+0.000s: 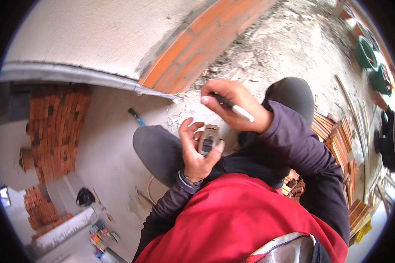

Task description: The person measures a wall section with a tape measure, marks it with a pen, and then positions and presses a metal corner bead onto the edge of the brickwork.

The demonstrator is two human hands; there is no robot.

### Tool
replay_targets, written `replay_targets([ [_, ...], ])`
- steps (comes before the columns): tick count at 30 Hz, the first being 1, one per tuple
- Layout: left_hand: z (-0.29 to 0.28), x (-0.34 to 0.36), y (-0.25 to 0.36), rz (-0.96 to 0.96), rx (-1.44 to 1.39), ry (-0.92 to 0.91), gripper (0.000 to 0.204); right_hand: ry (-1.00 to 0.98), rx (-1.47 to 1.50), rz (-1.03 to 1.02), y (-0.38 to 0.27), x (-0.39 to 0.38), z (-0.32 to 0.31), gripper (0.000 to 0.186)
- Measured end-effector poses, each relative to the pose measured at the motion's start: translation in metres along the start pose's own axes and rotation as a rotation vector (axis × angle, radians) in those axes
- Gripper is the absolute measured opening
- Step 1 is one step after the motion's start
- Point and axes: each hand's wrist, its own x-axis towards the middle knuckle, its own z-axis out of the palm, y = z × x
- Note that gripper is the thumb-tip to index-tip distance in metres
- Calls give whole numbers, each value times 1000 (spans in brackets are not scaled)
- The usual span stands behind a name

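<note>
My left hand (198, 158) is closed round a small, box-shaped tan block (209, 139) with a dark panel on its face, held upright between thumb and fingers. What kind of thing it is, I cannot make out. To the right and a little higher, my right hand (238, 105) grips a black and white marker (240, 111). Its white end points down to the right, while its black end lies by my fingertips. The marker and the block are apart. Both hands are above my bent knees.
An orange brick edge (186, 57) borders the plastered wall ahead. A blue and black tool handle (136, 116) lies by my left knee. Stacked bricks (57, 127) stand at left, wooden strips (340, 140) lie at right, and green tubs (366, 53) sit far right.
</note>
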Motion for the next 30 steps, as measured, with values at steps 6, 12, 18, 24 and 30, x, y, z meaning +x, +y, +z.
replay_targets([
  [6,12,25,-8,130,-204,266,53,295,66,-51,-3,-28,28,15],
  [12,21,34,16,-46,-455,-87,67,549,-448,116,-32,-40,-9,33],
  [18,-21,48,52,-87,-415,-580,88,1,-397,259,-18,-48,-4,37],
  [24,-47,36,68,-141,-394,-496,86,-203,-150,49,-11,-42,1,32],
  [30,-37,40,60,-100,-427,-467,66,-257,-55,105,-23,-38,-13,26],
])
